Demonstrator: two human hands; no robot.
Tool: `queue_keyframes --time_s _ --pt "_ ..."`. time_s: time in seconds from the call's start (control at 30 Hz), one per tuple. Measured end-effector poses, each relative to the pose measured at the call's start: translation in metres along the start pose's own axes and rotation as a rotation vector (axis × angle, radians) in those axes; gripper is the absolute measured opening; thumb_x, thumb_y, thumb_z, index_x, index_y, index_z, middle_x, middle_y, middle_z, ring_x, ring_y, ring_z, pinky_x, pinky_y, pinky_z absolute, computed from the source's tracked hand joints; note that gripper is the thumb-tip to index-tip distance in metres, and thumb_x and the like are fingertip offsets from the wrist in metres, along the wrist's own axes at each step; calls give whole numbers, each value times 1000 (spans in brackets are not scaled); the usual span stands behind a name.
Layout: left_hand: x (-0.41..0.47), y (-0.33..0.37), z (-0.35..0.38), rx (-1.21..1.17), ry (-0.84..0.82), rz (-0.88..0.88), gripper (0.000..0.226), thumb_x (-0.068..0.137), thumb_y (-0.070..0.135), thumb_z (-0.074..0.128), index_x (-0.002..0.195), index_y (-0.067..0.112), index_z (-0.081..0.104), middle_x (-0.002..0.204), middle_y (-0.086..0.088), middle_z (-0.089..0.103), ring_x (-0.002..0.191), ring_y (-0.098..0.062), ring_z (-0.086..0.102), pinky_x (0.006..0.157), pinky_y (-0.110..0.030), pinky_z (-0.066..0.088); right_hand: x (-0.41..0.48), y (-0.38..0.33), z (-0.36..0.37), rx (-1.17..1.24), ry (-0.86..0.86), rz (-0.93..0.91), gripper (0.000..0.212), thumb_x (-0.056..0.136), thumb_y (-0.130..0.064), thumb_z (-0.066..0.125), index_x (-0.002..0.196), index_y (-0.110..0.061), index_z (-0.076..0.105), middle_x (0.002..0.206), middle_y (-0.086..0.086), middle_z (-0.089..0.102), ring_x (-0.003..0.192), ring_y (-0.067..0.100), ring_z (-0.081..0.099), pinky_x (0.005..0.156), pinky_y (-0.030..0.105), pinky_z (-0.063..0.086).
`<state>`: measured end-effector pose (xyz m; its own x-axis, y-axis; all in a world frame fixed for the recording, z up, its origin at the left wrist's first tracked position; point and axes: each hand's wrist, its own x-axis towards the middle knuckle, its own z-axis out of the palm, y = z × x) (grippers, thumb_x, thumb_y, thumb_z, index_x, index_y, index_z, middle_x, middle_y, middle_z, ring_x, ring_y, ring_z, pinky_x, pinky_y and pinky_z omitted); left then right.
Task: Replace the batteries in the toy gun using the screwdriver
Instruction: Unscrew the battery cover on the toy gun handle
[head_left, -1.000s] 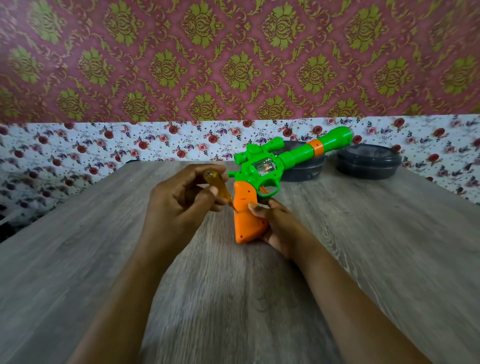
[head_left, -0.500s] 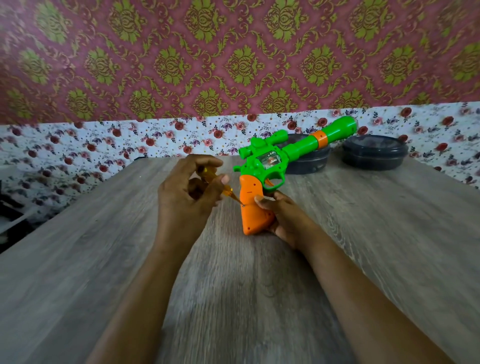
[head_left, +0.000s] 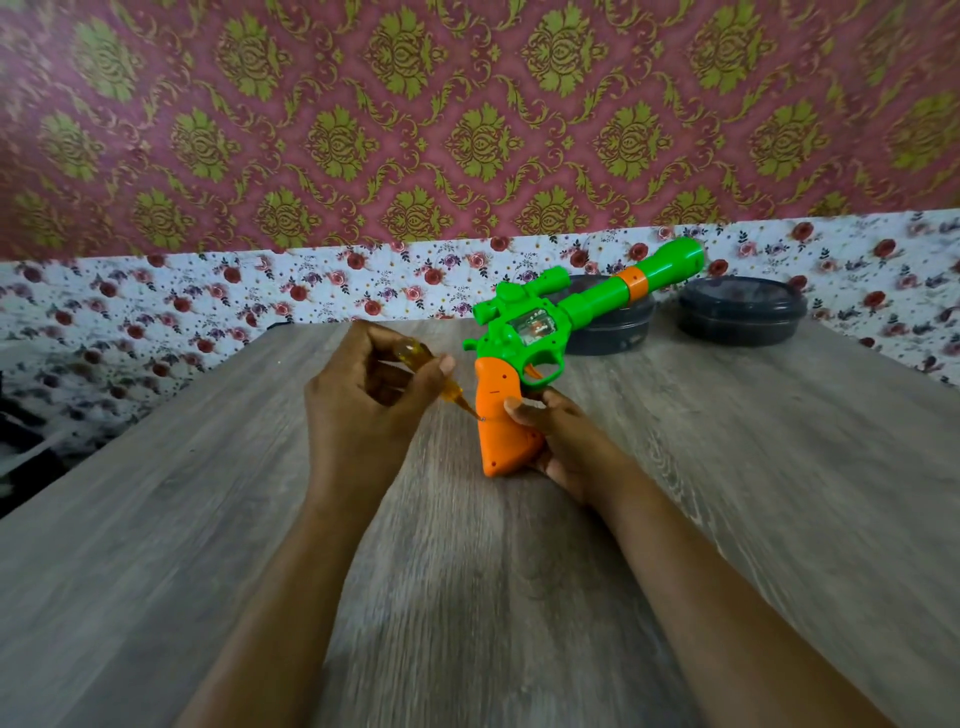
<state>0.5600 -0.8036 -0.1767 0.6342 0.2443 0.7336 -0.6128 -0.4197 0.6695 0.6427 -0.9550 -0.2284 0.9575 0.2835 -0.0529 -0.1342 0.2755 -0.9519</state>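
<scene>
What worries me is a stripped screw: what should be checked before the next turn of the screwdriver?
1. Grip on the tool: ok. The left hand holds the screwdriver with fingers curled round its amber handle.
2. Tip on target: ok. It meets the side of the toy gun's orange handle.
3. Tip seated in the screw head: cannot tell, too small.
4. Gun steadied: ok. The right hand grips the orange handle from behind.
5. Battery cover loose: cannot tell; it looks closed.
6. Spare batteries in sight: not ok, none visible on the table.
</scene>
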Motion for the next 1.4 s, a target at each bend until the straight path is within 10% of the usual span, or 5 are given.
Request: queue_keyframes --time_s 0.27,0.4,0.77,1.17,1.4 --pt "4 -15 5 -419 149 -803 24 95 11 47 72 17 39 55 0 38 33 -5 34 32 -14 25 -9 -12 12 -379 79 -360 42 91 -12 56 131 -19 43 117 7 60 102 16 57 90 32 45" --pt "1 -16 12 -658 -20 -1111 20 94 13 47 79 6 59 65 -6 61 58 -15 58 49 -25 51 -13 -16 19 -829 171 -711 44 88 -22 54 130 -13 44 114 14 64 102 27 62 88 36 49" --pt "-4 -16 19 -944 -45 -1212 23 89 0 32 84 3 55 79 -15 54 72 -23 53 45 -27 53 -36 -20 53 -1629 214 -1161 52 64 -23 54 115 -16 61 85 0 70 59 19 66 42 23 45" --pt "-2 -30 21 -783 -180 -1204 19 92 -10 44 79 -10 59 69 -17 66 48 -19 67 57 -27 57 -30 -20 39 -1062 245 -849 52 79 -32 47 125 -8 54 106 14 68 95 32 64 79 33 48" --pt "61 -30 18 313 -648 -724 5 78 -2 69 80 -7 68 57 -9 63 45 -10 60 45 -18 49 -14 -13 26 -483 200 -501 25 88 -13 56 112 -12 56 107 4 65 93 11 61 81 20 49"
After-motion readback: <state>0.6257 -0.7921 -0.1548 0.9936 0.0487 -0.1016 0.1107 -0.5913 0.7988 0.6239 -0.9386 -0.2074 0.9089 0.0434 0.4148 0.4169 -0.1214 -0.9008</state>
